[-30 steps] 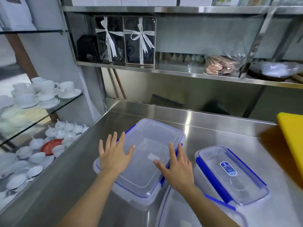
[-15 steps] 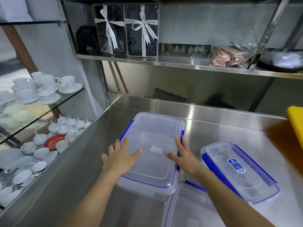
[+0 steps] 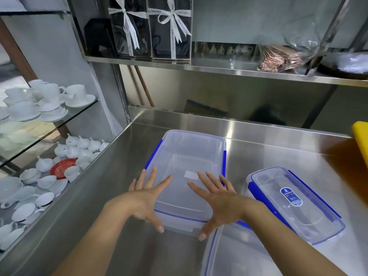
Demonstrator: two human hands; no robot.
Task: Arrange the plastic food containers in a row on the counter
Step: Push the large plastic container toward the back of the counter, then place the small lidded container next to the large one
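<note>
A large clear plastic container (image 3: 189, 156) with a blue-trimmed lid sits on the steel counter (image 3: 268, 148), its long side running away from me. My left hand (image 3: 145, 198) and my right hand (image 3: 221, 200) lie flat on the near end of its lid. The fingers are spread and both thumbs hang over the near edge. A smaller clear container (image 3: 298, 206) with blue clips and a round label stands to the right, angled. Part of a third clear container (image 3: 239, 255) shows at the bottom, under my right forearm.
A steel shelf (image 3: 219, 68) overhangs the back of the counter, holding ribboned black boxes (image 3: 151, 26) and a bagged stack. A yellow board (image 3: 361, 140) lies at the right edge. Left of the counter, glass shelves carry white cups (image 3: 49, 102) and teapots.
The large container has slid away from me toward the back wall and turned straighter. Both hands have shifted from the middle of the lid to its near end.
</note>
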